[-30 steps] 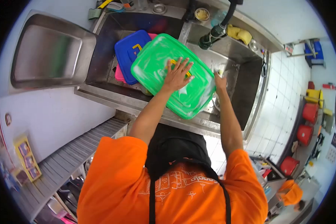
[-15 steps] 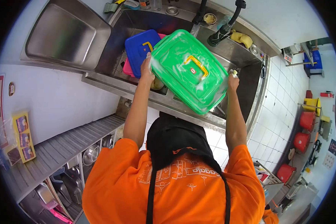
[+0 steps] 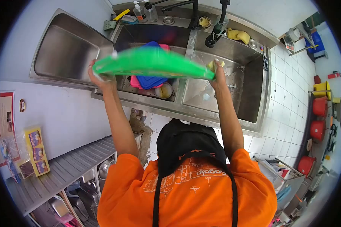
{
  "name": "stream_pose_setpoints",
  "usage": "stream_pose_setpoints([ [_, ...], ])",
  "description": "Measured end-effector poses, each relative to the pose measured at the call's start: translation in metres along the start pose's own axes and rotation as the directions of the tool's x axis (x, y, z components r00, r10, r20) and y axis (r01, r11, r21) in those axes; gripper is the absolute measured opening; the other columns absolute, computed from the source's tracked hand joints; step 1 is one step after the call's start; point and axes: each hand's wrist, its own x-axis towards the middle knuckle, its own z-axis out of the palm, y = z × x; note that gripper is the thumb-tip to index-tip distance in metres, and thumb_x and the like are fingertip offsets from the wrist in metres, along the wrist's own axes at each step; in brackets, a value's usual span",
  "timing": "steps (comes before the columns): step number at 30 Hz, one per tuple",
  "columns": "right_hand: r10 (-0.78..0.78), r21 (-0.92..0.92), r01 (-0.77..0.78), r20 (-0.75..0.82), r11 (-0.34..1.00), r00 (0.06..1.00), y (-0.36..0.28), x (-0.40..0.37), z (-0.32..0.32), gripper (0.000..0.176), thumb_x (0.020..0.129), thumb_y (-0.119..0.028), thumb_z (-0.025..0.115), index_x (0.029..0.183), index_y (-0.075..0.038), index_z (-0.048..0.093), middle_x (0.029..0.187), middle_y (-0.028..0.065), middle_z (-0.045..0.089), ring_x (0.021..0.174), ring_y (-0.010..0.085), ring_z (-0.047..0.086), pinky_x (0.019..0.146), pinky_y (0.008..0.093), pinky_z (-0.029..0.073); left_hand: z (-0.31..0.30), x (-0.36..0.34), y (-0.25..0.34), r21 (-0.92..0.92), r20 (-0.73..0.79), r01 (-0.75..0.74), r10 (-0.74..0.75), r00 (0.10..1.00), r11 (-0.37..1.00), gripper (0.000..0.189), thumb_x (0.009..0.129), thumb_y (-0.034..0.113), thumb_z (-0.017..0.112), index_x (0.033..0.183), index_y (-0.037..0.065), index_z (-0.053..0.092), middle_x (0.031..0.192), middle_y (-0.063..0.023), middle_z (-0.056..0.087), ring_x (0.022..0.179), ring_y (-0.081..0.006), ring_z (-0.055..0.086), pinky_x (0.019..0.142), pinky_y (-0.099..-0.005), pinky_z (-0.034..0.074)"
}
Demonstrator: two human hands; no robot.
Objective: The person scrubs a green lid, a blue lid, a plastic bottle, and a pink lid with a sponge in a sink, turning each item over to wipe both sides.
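A green plastic lid (image 3: pixel 151 62), blurred by motion, is held up over the sink, tilted so that I see it nearly edge-on. My left hand (image 3: pixel 101 78) is closed on its left end, near the steel tray. My right hand (image 3: pixel 218 75) grips the right end, with a yellow sponge (image 3: pixel 212 66) pressed in the same fingers. Beneath the lid, in the left basin, lie a blue lid (image 3: pixel 150 82) and a pink lid (image 3: pixel 135 82), both partly hidden. A bowl (image 3: pixel 164 90) with something yellow in it sits beside them.
The right basin (image 3: pixel 201 90) is wet, with some suds. Black faucets (image 3: pixel 213 38) rise at the sink's back edge, near soap bottles (image 3: pixel 140 13) and a yellow cloth (image 3: pixel 238 36). A large steel tray (image 3: pixel 70 49) stands on the left. A slatted shelf (image 3: pixel 79 164) runs at lower left.
The green lid has gone from facing me over the middle of the sink to nearly edge-on and further left. Both hands moved left with it, uncovering the right basin.
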Motion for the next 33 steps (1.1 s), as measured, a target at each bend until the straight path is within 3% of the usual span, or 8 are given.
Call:
stream_pose_setpoints([
  [4,-0.352,-0.279,0.329,-0.032,0.902,0.936,0.025,-0.023,-0.022,0.018,0.095,-0.017,0.061,0.106,-0.004,0.058,0.090,0.0058,0.063,0.080,0.0207,0.063,0.071,0.0350,0.053,0.012,-0.011,-0.041,0.364,-0.042,0.046,-0.033,0.999,0.930,0.038,0.096,0.042,0.045,0.099,0.006,0.058,0.091,-0.0083,0.063,0.083,-0.0205,0.065,0.074,-0.0386,0.055],
  [7,-0.594,-0.707,0.462,0.074,0.535,0.801,0.046,-0.022,-0.060,0.017,0.094,-0.013,0.061,0.106,-0.001,0.061,0.092,0.0056,0.065,0.084,0.0196,0.064,0.070,0.0355,0.052,-0.049,-0.012,-0.072,0.168,0.007,0.575,-0.584,0.811,0.801,0.044,0.097,0.048,0.044,0.103,0.007,0.061,0.092,-0.0093,0.065,0.081,-0.0216,0.066,0.070,-0.0402,0.057],
  [10,-0.618,-0.876,0.395,0.152,0.278,0.771,0.060,-0.025,-0.086,0.023,0.090,-0.010,0.062,0.110,0.001,0.062,0.093,0.0148,0.069,0.087,0.0304,0.067,0.072,0.0380,0.050,-0.027,-0.058,-0.064,0.019,-0.189,0.883,-0.866,0.463,0.469,0.043,0.100,0.042,0.045,0.118,0.007,0.062,0.108,-0.0122,0.068,0.089,-0.0265,0.068,0.078,-0.0415,0.058],
  [13,-0.517,-0.966,0.251,0.186,0.058,0.836,0.080,-0.023,-0.101,0.040,0.089,-0.012,0.062,0.125,0.002,0.054,0.102,0.0269,0.066,0.093,0.0438,0.064,0.078,0.0459,0.049,-0.060,-0.092,-0.086,0.042,-0.237,0.918,-0.889,0.392,0.394,0.047,0.097,0.046,0.051,0.124,0.008,0.060,0.118,-0.0141,0.065,0.103,-0.0284,0.065,0.089,-0.0470,0.054],
  [15,-0.442,-0.918,0.163,0.323,-0.362,0.837,0.114,-0.022,-0.110,0.055,0.090,-0.018,0.060,0.136,0.006,0.042,0.123,0.0334,0.055,0.113,0.0489,0.055,0.088,0.0532,0.047,-0.082,-0.111,-0.098,0.023,-0.200,0.853,-0.834,0.515,0.521,0.046,0.097,0.040,0.056,0.130,0.007,0.054,0.122,-0.0129,0.063,0.105,-0.0282,0.064,0.091,-0.0473,0.054],
  [19,-0.296,-0.870,0.283,0.417,-0.404,0.859,0.181,-0.071,-0.053,0.072,0.092,-0.031,0.053,0.144,0.011,0.027,0.148,0.0382,0.026,0.140,0.0547,0.020,0.113,0.0589,0.022,-0.057,-0.113,-0.109,0.224,-0.296,0.770,-0.711,0.638,0.597,0.049,0.096,0.035,0.061,0.128,0.000,0.051,0.112,-0.0137,0.064,0.095,-0.0254,0.067,0.078,-0.0379,0.058],
  [28,-0.218,-0.505,0.527,0.831,-0.683,0.513,0.179,-0.096,0.022,0.051,0.083,-0.011,0.053,0.132,0.003,0.049,0.129,0.0226,0.050,0.119,0.0406,0.050,0.092,0.0525,0.040,-0.035,-0.109,-0.126,0.657,-0.212,0.501,-0.499,0.840,0.564,0.055,0.098,0.046,0.055,0.127,0.000,0.055,0.114,-0.0148,0.064,0.104,-0.0261,0.062,0.089,-0.0381,0.048],
  [33,-0.348,-0.789,0.428,0.589,-0.440,0.729,0.145,-0.047,0.043,0.043,0.081,-0.008,0.058,0.124,-0.003,0.055,0.116,0.0206,0.058,0.109,0.0397,0.056,0.085,0.0492,0.045,0.028,-0.125,-0.120,0.905,-0.126,0.244,-0.330,0.936,0.348,0.052,0.102,0.044,0.046,0.125,-0.001,0.056,0.114,-0.0194,0.064,0.105,-0.0312,0.061,0.092,-0.0402,0.045],
])
